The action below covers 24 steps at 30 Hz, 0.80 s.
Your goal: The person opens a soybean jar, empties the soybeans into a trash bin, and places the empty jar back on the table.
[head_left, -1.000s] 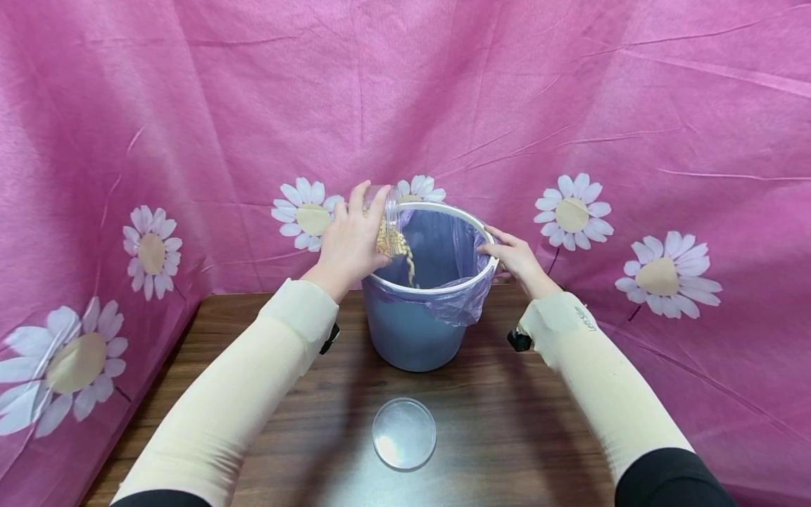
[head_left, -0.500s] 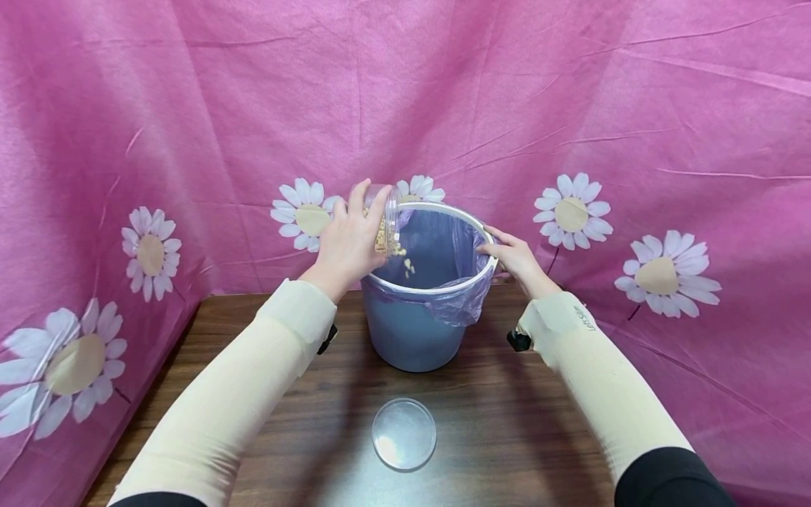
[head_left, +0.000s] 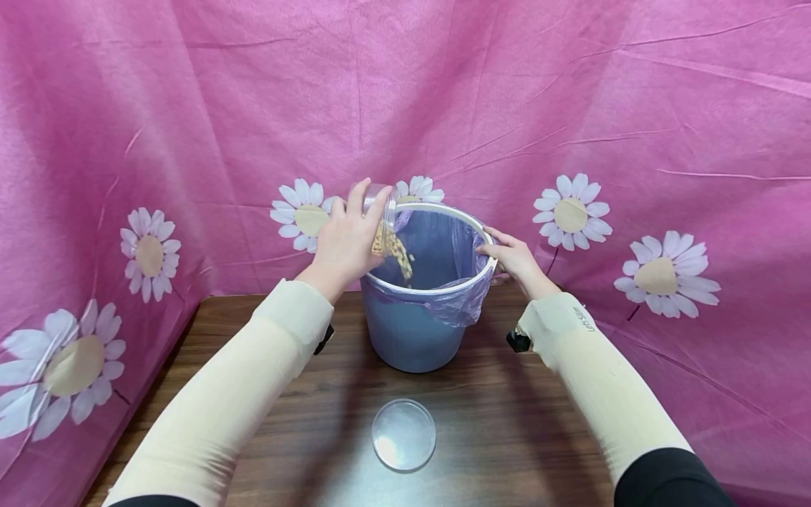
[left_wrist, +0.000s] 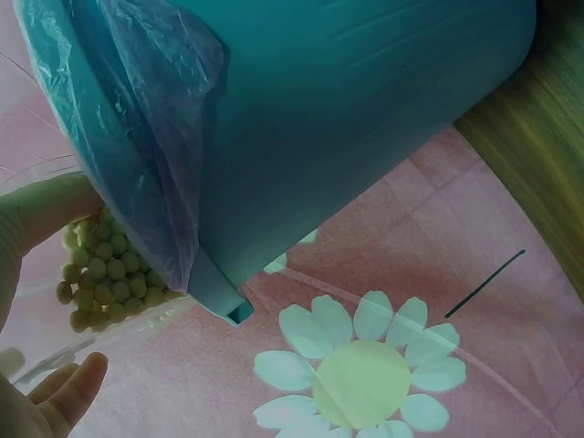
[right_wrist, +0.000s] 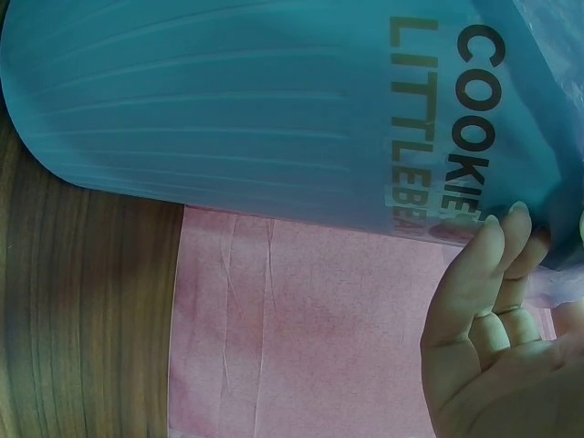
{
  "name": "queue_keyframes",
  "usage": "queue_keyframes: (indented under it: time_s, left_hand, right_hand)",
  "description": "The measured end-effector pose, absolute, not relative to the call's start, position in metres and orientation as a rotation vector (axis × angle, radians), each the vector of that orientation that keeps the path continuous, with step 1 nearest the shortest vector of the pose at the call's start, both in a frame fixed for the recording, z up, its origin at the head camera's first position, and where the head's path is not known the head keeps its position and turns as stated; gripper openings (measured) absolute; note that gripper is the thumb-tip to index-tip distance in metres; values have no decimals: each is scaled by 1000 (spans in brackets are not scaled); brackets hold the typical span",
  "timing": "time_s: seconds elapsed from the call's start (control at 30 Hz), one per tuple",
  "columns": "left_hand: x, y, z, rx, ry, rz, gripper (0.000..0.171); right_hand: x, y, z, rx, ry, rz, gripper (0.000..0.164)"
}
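Note:
In the head view, my left hand (head_left: 342, 243) grips a clear plastic jar (head_left: 388, 211) tipped sideways at the left of the bin's rim. Pale yellow beans, like soybeans (head_left: 400, 257), spill from its mouth into the blue-grey trash bin (head_left: 412, 334). More beans (left_wrist: 109, 274) sit inside the jar in the left wrist view, partly hidden by the bin. A purple plastic liner (head_left: 461, 303) folds out over the bin's edge, under a white rim ring (head_left: 443, 208). My right hand (head_left: 516, 262) holds the rim at the right, thumb inside and fingers (right_wrist: 497, 246) against the outer wall.
A round clear lid (head_left: 403, 435) lies on the brown wooden table (head_left: 507, 436), in front of the bin. Pink cloth (head_left: 405, 84) printed with white daisies hangs behind the table and at both sides.
Beans keep falling from the jar; the stream thins half a second ago and is thicker now. My left hand and jar have shifted very slightly left. The right hand stays in place.

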State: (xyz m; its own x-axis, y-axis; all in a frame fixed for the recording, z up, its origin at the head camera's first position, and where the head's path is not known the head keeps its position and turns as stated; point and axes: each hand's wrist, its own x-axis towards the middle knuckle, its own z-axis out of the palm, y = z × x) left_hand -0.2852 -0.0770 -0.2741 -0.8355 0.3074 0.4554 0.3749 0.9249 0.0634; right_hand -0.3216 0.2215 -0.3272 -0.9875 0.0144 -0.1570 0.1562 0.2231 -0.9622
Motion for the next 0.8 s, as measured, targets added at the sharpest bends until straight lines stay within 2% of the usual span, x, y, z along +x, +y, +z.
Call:
queue_keyframes:
  time_s: [0.4,0.8]
  left_hand:
    - [-285,-80,-275,-512,-2611,-157,109]
    - [-285,-79,-275,-564,-2541,-109,106]
  right_hand:
    - [-303,213,-308,125,2384,-1841,72]
    - [-317,220,-323,153,2394,-1852,69]
